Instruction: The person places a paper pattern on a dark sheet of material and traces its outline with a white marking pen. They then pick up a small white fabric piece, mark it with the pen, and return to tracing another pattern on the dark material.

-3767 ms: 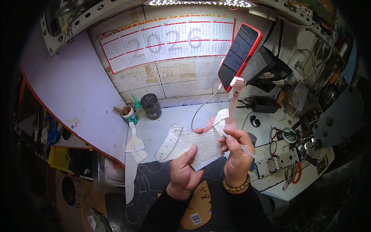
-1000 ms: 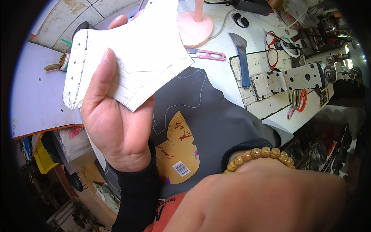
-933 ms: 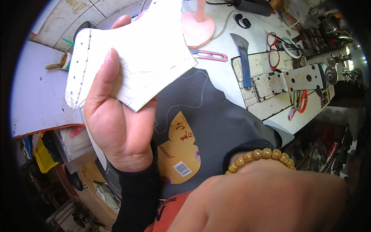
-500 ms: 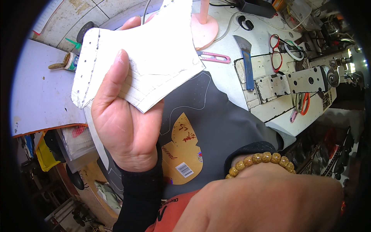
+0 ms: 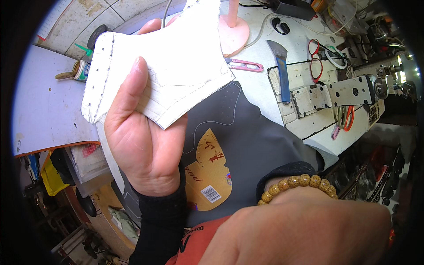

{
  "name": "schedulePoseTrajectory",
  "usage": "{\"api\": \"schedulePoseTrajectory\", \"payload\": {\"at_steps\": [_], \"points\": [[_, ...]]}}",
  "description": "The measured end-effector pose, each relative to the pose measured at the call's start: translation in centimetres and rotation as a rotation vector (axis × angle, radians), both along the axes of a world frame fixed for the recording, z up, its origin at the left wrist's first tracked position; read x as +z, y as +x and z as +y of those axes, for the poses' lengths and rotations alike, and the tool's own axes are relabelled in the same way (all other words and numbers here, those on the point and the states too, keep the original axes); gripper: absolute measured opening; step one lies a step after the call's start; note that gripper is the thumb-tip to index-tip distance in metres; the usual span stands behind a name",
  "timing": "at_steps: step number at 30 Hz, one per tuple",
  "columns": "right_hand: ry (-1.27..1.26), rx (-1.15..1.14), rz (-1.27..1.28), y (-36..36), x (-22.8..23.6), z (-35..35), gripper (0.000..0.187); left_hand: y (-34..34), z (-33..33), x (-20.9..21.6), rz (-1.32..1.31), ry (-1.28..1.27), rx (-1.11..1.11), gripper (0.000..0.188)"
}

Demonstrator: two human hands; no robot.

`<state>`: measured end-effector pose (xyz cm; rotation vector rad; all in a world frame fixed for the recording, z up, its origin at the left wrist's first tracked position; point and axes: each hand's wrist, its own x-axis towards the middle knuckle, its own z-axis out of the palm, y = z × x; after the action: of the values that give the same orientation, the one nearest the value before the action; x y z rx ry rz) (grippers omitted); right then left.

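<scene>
A white cut-out pattern piece (image 5: 181, 57), with pencil lines and rows of dark holes, is held up by my left hand (image 5: 141, 137). The thumb lies across its face, and the other fingers are mostly hidden behind it. Close to the camera at the lower right is my right hand (image 5: 296, 229); only its back shows, with the fingers hidden. A beaded bracelet (image 5: 304, 180) circles that wrist. Below the white piece, a dark grey leather sheet (image 5: 260, 150) drapes over the table edge, marked with light outlines. A tan cardboard pattern (image 5: 212, 176) lies on it.
Right of the leather are a blue-handled blade (image 5: 283, 75), red-framed glasses (image 5: 314, 59), a sewing machine arm (image 5: 349, 93) and orange-handled scissors (image 5: 349, 118). A pink cutter (image 5: 245, 65) lies near a pink stand base (image 5: 233, 37). A jar (image 5: 81, 70) with a brush stands left.
</scene>
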<state>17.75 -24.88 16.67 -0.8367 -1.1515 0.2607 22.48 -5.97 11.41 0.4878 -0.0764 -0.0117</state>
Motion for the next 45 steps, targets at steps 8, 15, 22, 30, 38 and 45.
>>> {"api": "schedulePoseTrajectory", "payload": {"at_steps": [8, 15, 22, 30, 38, 45], "points": [[-0.010, 0.035, 0.008, 0.8, 0.9, -0.3, 0.039, 0.0, -0.2, 0.2, -0.016, 0.111, 0.037, 0.057], [0.103, -0.226, 0.100, 3.5, 1.4, -0.2, 0.042, -0.7, -1.4, 0.4, 0.122, 0.219, 0.137, 0.053], [0.209, -1.240, 0.144, 5.1, -1.2, 4.4, 0.108, -0.4, -1.2, 1.9, 0.167, 0.068, -0.017, 0.042], [-0.053, -1.329, 0.087, 5.2, -2.4, 4.5, 0.072, -0.9, -0.5, 2.5, 0.118, 0.173, -0.048, 0.045], [-0.056, -1.229, 0.166, 5.1, -2.1, 4.9, 0.050, -0.9, -0.4, 2.2, 0.102, 0.169, -0.047, 0.046], [-0.094, -1.224, 0.193, 5.0, -1.6, 5.2, 0.055, -0.9, -0.4, 2.2, 0.104, 0.169, -0.043, 0.046]]}}
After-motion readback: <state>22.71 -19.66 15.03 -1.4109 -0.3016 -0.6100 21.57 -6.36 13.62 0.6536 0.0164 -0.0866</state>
